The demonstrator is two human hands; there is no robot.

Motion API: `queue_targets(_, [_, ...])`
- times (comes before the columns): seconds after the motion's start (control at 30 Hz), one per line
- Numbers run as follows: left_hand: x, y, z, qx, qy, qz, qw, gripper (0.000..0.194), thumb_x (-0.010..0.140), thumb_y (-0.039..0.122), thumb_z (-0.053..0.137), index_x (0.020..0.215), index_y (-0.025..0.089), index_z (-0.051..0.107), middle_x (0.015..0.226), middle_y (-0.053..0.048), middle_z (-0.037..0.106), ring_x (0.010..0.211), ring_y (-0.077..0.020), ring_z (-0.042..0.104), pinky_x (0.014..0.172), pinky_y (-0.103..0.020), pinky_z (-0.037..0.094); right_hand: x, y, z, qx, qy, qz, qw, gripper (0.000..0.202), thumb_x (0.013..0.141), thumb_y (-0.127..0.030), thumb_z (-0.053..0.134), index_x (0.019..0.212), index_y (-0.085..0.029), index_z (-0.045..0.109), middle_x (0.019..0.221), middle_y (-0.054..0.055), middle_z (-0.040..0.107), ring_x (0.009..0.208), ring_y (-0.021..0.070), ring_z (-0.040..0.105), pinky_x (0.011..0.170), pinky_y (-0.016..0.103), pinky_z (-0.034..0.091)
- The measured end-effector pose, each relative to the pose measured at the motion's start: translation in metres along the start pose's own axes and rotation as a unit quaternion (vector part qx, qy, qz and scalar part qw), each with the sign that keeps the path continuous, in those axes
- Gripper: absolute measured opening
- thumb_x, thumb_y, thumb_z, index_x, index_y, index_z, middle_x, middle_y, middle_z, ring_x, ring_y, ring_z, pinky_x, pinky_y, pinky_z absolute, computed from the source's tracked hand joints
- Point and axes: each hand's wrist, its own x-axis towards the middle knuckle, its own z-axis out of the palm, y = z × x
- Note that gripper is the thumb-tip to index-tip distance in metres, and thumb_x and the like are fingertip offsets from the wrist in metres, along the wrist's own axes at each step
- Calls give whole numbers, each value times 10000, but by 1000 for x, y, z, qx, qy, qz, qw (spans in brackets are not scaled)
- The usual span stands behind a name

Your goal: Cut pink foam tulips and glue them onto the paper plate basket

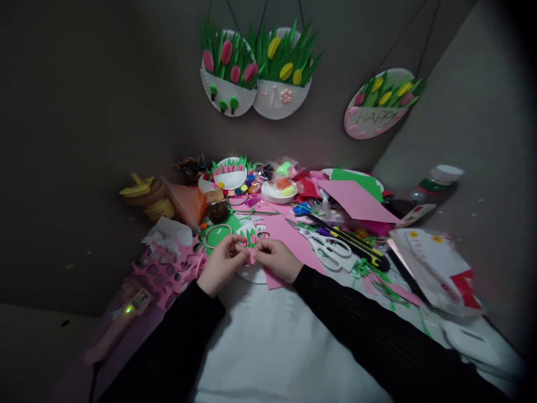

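My left hand and my right hand meet over the middle of the table, fingertips nearly touching. Both are pinched on a small pink paper piece, partly hidden by the fingers. Below and just beyond them lies a white paper plate with green paper grass and pink petal shapes. A pink paper sheet lies under and beside my right hand. To the left, a round ring rests on green paper. White-handled scissors lie to the right of my right hand.
A glue gun with a green light lies at left beside punched pink paper scraps. At right are a black-and-yellow cutter, a bottle and a plastic packet. Decorated plates hang on the wall.
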Motion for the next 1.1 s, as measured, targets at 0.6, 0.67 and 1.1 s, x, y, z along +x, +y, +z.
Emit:
queue_targets(0.6, [1,0,0,-10,8,-3,1000,258,694,206,651,908,143,522,614,47,594,568,-83,540,586,-192,393,0,-1,0,-5,-2,1,1000,113,697,-206,560,595,-158,571,564,-34,520,570,108,446,559,227,339])
queue_targets(0.67, [0,2,1,-12,11,-5,1000,262,689,213,655,904,143,523,610,47,592,564,-83,538,580,-191,389,0,-1,1,-3,-2,1,1000,116,698,-208,556,596,-157,575,562,-34,515,566,107,442,557,228,335])
queue_targets(1.1, [-2,4,2,0,10,-11,1000,280,686,227,656,915,147,516,618,41,596,570,-100,548,580,-207,388,-1,-1,1,-7,10,4,1000,111,688,-196,557,582,-161,551,552,-41,484,554,103,418,545,227,330])
